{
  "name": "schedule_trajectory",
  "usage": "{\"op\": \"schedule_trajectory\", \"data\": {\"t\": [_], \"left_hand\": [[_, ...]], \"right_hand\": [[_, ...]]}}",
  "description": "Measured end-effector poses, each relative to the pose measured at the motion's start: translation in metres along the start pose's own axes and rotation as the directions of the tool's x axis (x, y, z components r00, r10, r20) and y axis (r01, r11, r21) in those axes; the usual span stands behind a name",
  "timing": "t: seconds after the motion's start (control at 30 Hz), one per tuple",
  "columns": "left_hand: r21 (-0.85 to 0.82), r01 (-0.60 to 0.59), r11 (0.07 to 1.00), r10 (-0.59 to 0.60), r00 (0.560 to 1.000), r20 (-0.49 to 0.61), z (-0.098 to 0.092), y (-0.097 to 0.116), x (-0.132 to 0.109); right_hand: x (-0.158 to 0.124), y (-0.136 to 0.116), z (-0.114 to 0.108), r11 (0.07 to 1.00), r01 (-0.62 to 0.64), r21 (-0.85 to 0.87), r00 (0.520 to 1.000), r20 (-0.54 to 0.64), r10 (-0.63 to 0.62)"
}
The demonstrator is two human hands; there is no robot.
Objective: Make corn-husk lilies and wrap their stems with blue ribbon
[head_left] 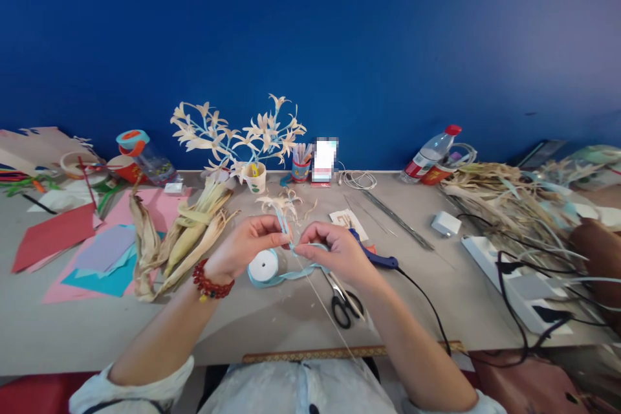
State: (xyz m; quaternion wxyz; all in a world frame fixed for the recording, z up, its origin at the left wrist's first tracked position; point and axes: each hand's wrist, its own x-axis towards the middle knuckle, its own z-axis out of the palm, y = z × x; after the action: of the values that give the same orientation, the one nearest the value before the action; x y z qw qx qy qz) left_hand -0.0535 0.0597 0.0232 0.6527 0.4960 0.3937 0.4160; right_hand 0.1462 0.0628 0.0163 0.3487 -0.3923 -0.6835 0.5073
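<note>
My left hand (257, 239) pinches the light-blue wrapped stems of a small bunch of pale husk flowers (286, 204), blossoms pointing away from me. Close beside it, my right hand (334, 247) has thumb and fingers closed on a light-blue ribbon (315, 248) at the stem. From the stems a thin wire (324, 310) runs down toward my body. The ribbon's white-centred roll (263, 265) lies on the table just below my left hand, with a loose length trailing right. Black-handled scissors (347, 307) rest under my right wrist.
A blue glue gun (378, 257) with a cord lies right of my hand. Finished flowers stand in a white cup (255, 178). Corn husks (189, 233) and coloured paper (104, 259) are left; a power strip (509, 284) and dried husks (495, 191) are right.
</note>
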Motion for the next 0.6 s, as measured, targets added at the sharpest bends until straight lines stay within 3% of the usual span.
{"op": "schedule_trajectory", "data": {"t": [0.23,0.4,0.6], "left_hand": [[-0.092,0.026,0.995,-0.025,1.0,0.018,0.001,-0.002,-0.001],[-0.16,-0.013,0.987,0.022,0.998,0.056,0.001,-0.004,-0.001],[-0.23,-0.092,0.969,0.124,0.984,0.128,-0.001,-0.012,0.001]], "right_hand": [[0.0,0.008,0.006,0.972,-0.14,0.188,0.99,0.028,0.137],[0.002,0.015,0.008,0.943,-0.164,0.29,0.986,0.067,0.151],[0.006,0.025,0.015,0.811,-0.233,0.536,0.968,0.211,0.139]]}}
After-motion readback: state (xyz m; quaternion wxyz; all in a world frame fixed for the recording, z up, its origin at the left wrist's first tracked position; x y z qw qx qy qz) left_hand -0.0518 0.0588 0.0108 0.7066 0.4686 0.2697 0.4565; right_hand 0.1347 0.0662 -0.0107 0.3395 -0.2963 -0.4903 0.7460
